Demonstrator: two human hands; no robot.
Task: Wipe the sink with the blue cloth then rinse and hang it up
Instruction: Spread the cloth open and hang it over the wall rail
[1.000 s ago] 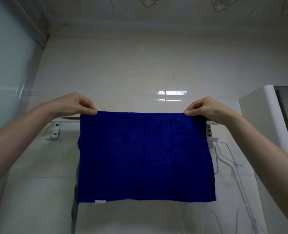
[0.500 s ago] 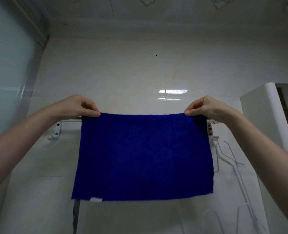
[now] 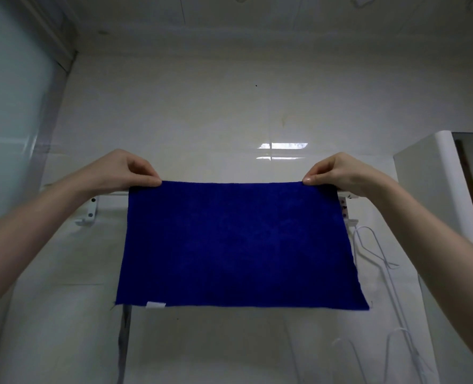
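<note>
The blue cloth (image 3: 235,245) hangs spread out flat in front of the tiled wall, a small white label at its lower left edge. My left hand (image 3: 124,171) pinches its top left corner and my right hand (image 3: 337,173) pinches its top right corner. Behind the cloth's top edge runs a white wall-mounted towel rail (image 3: 113,194), mostly hidden by the cloth; its brackets show at both ends. Whether the cloth lies over the rail or is held just in front of it cannot be told. The sink is out of view.
White wire hangers (image 3: 379,256) dangle from the rail's right bracket. A white cabinet (image 3: 429,189) juts out at the right. A frosted glass panel (image 3: 11,120) fills the left side. The ceiling is close above.
The cloth's bottom edge has swung out and shifted, with its lower right corner now farther right. Both hands keep pinching the top corners at nearly the same spot.
</note>
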